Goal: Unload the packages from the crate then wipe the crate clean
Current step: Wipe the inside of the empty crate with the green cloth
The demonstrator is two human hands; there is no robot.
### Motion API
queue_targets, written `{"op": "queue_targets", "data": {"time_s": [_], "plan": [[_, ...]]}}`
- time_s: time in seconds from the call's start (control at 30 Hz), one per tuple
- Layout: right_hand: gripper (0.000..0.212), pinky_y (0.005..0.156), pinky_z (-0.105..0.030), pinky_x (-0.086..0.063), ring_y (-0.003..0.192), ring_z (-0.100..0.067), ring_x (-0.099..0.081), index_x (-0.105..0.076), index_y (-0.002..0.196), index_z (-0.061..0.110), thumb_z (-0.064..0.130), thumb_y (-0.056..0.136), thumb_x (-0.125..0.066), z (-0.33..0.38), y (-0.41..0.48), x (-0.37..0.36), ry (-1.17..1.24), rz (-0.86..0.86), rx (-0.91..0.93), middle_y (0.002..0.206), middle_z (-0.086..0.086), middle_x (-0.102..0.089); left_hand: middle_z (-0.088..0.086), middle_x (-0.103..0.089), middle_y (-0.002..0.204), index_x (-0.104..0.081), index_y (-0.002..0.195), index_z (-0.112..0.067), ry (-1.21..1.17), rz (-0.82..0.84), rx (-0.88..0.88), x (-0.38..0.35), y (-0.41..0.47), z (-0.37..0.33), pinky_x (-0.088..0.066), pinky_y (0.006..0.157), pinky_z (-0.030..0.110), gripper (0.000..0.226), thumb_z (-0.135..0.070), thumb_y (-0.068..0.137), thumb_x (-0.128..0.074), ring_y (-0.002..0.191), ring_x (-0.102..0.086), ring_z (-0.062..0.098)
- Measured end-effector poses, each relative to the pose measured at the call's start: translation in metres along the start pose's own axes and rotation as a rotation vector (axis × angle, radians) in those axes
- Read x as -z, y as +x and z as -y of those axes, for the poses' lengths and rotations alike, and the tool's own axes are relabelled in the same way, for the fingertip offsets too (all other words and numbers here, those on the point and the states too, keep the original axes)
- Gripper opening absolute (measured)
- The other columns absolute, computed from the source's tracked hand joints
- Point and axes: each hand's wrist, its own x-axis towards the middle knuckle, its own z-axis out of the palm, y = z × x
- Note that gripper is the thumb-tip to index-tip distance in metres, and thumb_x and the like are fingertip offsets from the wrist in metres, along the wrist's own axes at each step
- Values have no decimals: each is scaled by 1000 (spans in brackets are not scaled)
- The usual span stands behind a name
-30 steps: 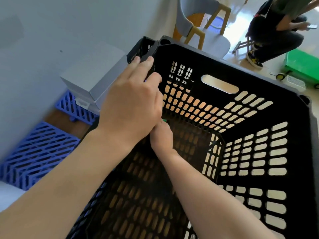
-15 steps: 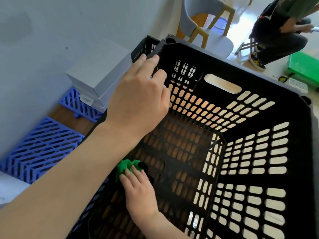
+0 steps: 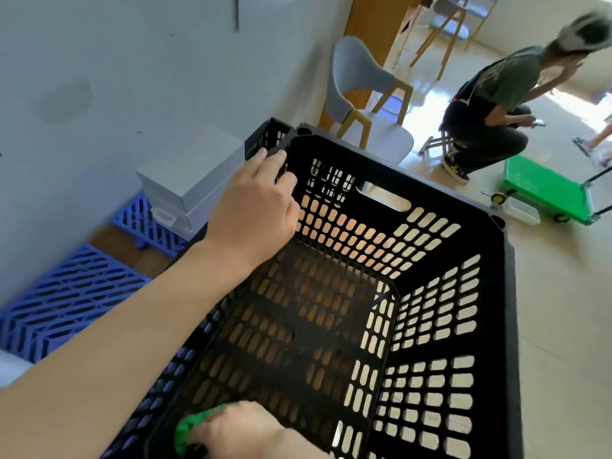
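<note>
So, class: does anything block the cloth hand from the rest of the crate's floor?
Nothing visible does. The right hand holds the green cloth inside the black slotted plastic crate; the floor ahead is bare, and the left hand grips the far rim.

I read this as a storeroom or office: white boxes (image 3: 188, 180) on blue pallets (image 3: 66, 299) left of my fingers (image 3: 265, 162), a green cart (image 3: 546, 190) and grey chair (image 3: 351, 91) beyond them, rightward.
</note>
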Motion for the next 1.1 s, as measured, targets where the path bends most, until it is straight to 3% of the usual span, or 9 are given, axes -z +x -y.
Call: {"op": "queue_targets", "data": {"time_s": [0.13,0.3,0.37,0.47,0.53,0.67,0.8,0.9,1.1], "plan": [[39,102,-45,-43,119,-34,-53,-49,131,36,25,93,-48,3,-31,49,126,11,-157,134,-13,-52,19,-54,138,-69,107,-4,-136,-29,5,3,-1,-8,-40,108,47,24,-9,85,-60,134,-45,34],[29,89,-34,-50,102,-31,-61,-46,118,37,27,93,-53,-1,-91,90,336,-340,-259,116,-12,-62,5,-53,140,-69,111,-14,-295,5,-17,16,-7,-12,-26,114,32,26,-7,87,-63,140,-37,20],[26,98,-26,-45,114,-20,-57,-52,116,34,26,91,-58,-6,-114,101,365,-421,-239,125,-5,-60,-5,-56,136,-67,114,-21,-453,70,37,32,-17,-17,-26,113,21,27,-10,90,-62,135,-40,6],[21,116,-25,-22,140,-6,-24,-56,104,41,28,89,-63,-13,-145,119,304,-557,-192,151,12,-32,-21,-64,120,-67,114,-31,-621,207,131,55,-46,-31,-35,99,6,26,-17,93,-59,114,-51,-12],[26,113,-29,-28,135,-1,-31,-53,94,49,28,86,-66,-11,-163,133,299,-696,-165,144,22,-35,-25,-67,111,-69,110,-34,-681,266,160,68,-69,-43,-40,96,10,25,-18,95,-57,110,-56,-11],[26,83,-11,-40,99,8,-54,-61,93,43,18,86,-68,4,-194,154,412,-922,-46,100,29,-60,-23,-69,102,-68,107,-36,-726,287,257,85,-106,-64,-43,84,12,18,-26,97,-57,100,-61,-5],[29,77,-9,-45,94,6,-60,-65,98,45,18,87,-68,21,-220,173,426,-898,96,96,27,-67,-9,-72,95,-66,108,-39,-761,246,368,109,-125,-89,-52,80,22,24,-39,85,-71,87,-67,6],[32,79,-11,-48,92,3,-62,-66,100,47,20,82,-73,31,-232,186,364,-908,175,95,24,-68,-4,-74,97,-71,101,-25,-804,256,433,131,-133,-107,-55,85,30,22,-33,81,-77,89,-70,11],[40,76,-19,-50,82,-4,-66,-68,103,41,21,72,-83,52,-244,205,468,-892,314,85,9,-72,0,-73,96,-68,97,-23,-811,39,563,158,-158,-140,-55,79,32,28,-43,79,-72,89,-70,15]]}}
